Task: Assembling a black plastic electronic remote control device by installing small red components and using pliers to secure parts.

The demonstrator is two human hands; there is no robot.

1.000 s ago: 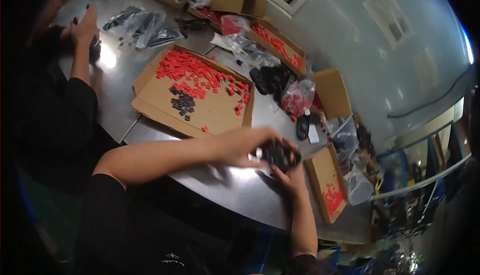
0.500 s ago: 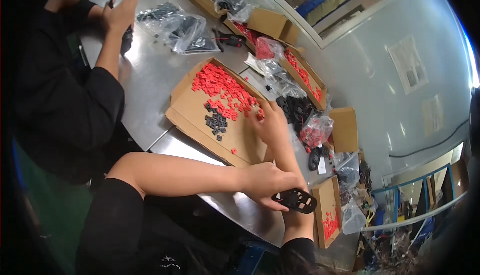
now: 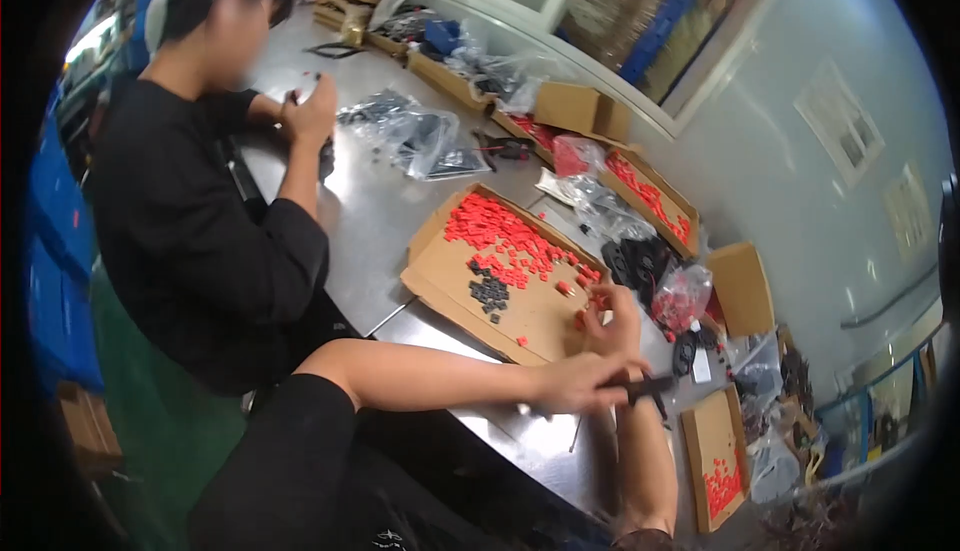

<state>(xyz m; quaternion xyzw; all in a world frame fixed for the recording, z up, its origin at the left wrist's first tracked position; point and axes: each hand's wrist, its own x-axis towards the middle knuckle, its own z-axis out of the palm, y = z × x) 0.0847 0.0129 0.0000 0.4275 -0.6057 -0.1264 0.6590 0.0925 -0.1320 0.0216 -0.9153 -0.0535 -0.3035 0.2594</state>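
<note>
My left hand point(image 3: 572, 383) is closed on a flat black plastic cover point(image 3: 650, 387), now seen nearly edge-on and blurred, above my right forearm. My right hand point(image 3: 616, 323) is at the right end of a shallow cardboard tray point(image 3: 445, 286). Its fingers are curled together with a small red piece point(image 3: 600, 302) at the fingertips. Many small red square pieces point(image 3: 490, 226) are heaped along the tray's far side. A smaller group of black square pieces point(image 3: 489, 293) lies near its middle, with one loose red piece point(image 3: 521, 341) toward the near edge.
A co-worker in black point(image 3: 200, 221) sits at the left, handling something dark. Beyond the tray lie plastic bags point(image 3: 420, 141) of dark parts. Another tray of red pieces point(image 3: 650, 191) stands along the wall, and a small box point(image 3: 712, 441) of them at the right.
My view has shifted, so the bench appears lower and farther right. The black cover has turned from face-up to nearly edge-on. My right hand remains at the tray's right end, fingers more curled.
</note>
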